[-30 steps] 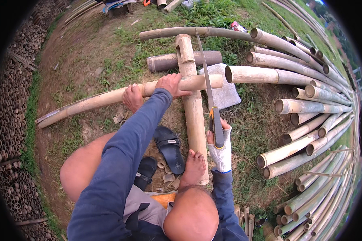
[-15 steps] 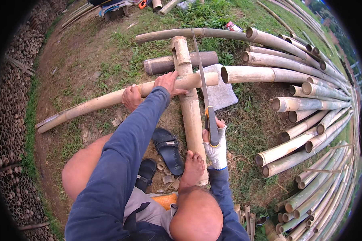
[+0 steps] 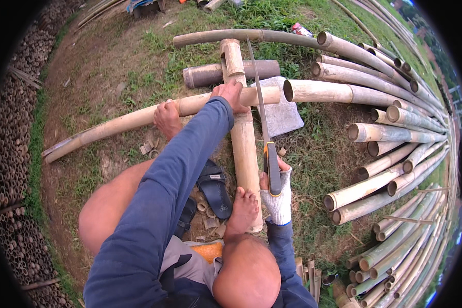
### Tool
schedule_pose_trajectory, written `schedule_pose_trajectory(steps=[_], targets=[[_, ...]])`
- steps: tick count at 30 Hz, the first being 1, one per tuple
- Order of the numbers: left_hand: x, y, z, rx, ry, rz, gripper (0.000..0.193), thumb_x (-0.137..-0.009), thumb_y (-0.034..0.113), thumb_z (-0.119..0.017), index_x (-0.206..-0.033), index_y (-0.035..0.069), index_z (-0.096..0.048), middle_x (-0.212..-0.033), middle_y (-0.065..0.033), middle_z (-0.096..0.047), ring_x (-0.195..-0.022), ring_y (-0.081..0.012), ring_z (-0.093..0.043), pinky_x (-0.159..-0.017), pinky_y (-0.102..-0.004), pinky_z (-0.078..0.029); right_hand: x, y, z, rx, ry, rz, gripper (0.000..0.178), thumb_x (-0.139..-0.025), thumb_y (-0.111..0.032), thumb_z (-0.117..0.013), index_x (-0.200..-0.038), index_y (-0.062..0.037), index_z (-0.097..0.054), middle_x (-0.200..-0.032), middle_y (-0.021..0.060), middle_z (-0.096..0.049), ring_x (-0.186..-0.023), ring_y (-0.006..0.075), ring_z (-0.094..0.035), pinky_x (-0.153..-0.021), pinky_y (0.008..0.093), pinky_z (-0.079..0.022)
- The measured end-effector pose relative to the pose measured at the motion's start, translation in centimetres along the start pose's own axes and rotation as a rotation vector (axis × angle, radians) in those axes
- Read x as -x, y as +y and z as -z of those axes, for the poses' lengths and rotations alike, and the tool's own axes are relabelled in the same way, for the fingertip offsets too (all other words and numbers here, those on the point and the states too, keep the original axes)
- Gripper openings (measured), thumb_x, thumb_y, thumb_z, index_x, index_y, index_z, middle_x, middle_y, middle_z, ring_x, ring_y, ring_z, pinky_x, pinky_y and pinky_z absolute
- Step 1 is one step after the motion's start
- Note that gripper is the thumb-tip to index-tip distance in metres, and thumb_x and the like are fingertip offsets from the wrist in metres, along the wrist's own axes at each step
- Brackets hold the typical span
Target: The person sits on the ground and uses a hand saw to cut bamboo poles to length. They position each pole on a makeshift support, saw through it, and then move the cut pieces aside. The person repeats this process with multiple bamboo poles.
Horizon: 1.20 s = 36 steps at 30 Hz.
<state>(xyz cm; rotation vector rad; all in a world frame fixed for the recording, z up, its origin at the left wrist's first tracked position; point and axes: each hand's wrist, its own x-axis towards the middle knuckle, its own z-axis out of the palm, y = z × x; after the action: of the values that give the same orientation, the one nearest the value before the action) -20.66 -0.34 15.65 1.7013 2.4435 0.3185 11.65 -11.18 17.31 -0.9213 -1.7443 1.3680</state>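
A bamboo pole [image 3: 123, 122] lies crosswise over a thicker bamboo post [image 3: 245, 149] that runs away from me. My left hand [image 3: 230, 96] is closed over the pole where the two cross. My bare left foot [image 3: 168, 119] rests against the pole farther left. My right hand [image 3: 278, 197], in a white glove with bare fingertips showing, grips the dark, orange-edged handle of a handsaw [image 3: 273, 172]. Its long blade crosses the pole near the right end, just right of my left hand. My bare right foot [image 3: 243, 210] presses on the near part of the post.
Stacked bamboo poles [image 3: 372, 132] fan out at the right, one open end close to the pole's tip. A dark bamboo length [image 3: 205, 76] and a pale sack [image 3: 282, 115] lie beyond. Dark sandals [image 3: 214, 189] and cut bamboo rings [image 3: 203, 206] sit between my legs.
My left hand has slid right along the pole, nearer the blade. My right hand has drawn the saw a little toward me. The view has shifted slightly.
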Motion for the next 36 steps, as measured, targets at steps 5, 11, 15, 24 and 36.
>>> schedule_pose_trajectory(steps=[5,11,15,24,36], targets=[[-0.6,-0.2,-0.1,0.02,-0.06,0.031,0.086,-0.065,0.059,-0.095,-0.128,0.008,-0.067,-0.128,-0.0173,-0.061,-0.121,-0.0401,-0.068,-0.104,-0.0517,-0.055,8.9,-0.7,3.8,0.228,0.039,0.025,0.051,-0.095,0.0,-0.068,-0.143,-0.0016,-0.05,-0.133,0.0167,-0.059,-0.115,0.0233,-0.062,-0.103,0.0406,-0.051],[0.2,0.0,-1.3,0.015,0.103,0.006,0.08,-0.067,0.056,-0.094,-0.126,0.01,-0.068,-0.124,-0.0133,-0.06,-0.129,-0.0327,-0.059,-0.105,-0.0486,-0.054,2.4,-2.2,0.5,0.135,0.087,0.001,0.05,-0.095,-0.003,-0.069,-0.142,-0.001,-0.052,-0.133,0.0162,-0.062,-0.118,0.0237,-0.062,-0.105,0.0394,-0.05],[0.8,-0.1,-0.3,0.035,0.103,-0.005,0.076,-0.068,0.055,-0.094,-0.125,0.011,-0.069,-0.124,-0.0119,-0.06,-0.128,-0.0313,-0.058,-0.106,-0.0485,-0.054,-10.1,-1.2,-3.3,0.025,0.016,0.153,0.044,-0.1,-0.004,-0.066,-0.141,0.0007,-0.052,-0.131,0.0177,-0.064,-0.117,0.0245,-0.063,-0.104,0.0372,-0.05],[-0.6,-0.9,-1.0,0.006,0.042,-0.031,0.076,-0.068,0.055,-0.094,-0.126,0.011,-0.07,-0.124,-0.0107,-0.06,-0.128,-0.0308,-0.059,-0.106,-0.0482,-0.054,12.4,-0.9,4.2,0.09,0.031,0.168,0.049,-0.095,0.002,-0.062,-0.141,-0.0019,-0.046,-0.124,0.0175,-0.065,-0.105,0.022,-0.066,-0.096,0.0377,-0.054],[-0.5,-0.8,0.8,0.024,-0.002,-0.041,0.074,-0.07,0.053,-0.093,-0.126,0.01,-0.07,-0.13,-0.0131,-0.06,-0.132,-0.0319,-0.057,-0.108,-0.0466,-0.053,1.5,0.8,0.9,0.259,0.017,0.016,0.047,-0.098,0.003,-0.066,-0.141,-0.0025,-0.05,-0.131,0.0163,-0.062,-0.114,0.0189,-0.062,-0.09,0.0347,-0.055]])
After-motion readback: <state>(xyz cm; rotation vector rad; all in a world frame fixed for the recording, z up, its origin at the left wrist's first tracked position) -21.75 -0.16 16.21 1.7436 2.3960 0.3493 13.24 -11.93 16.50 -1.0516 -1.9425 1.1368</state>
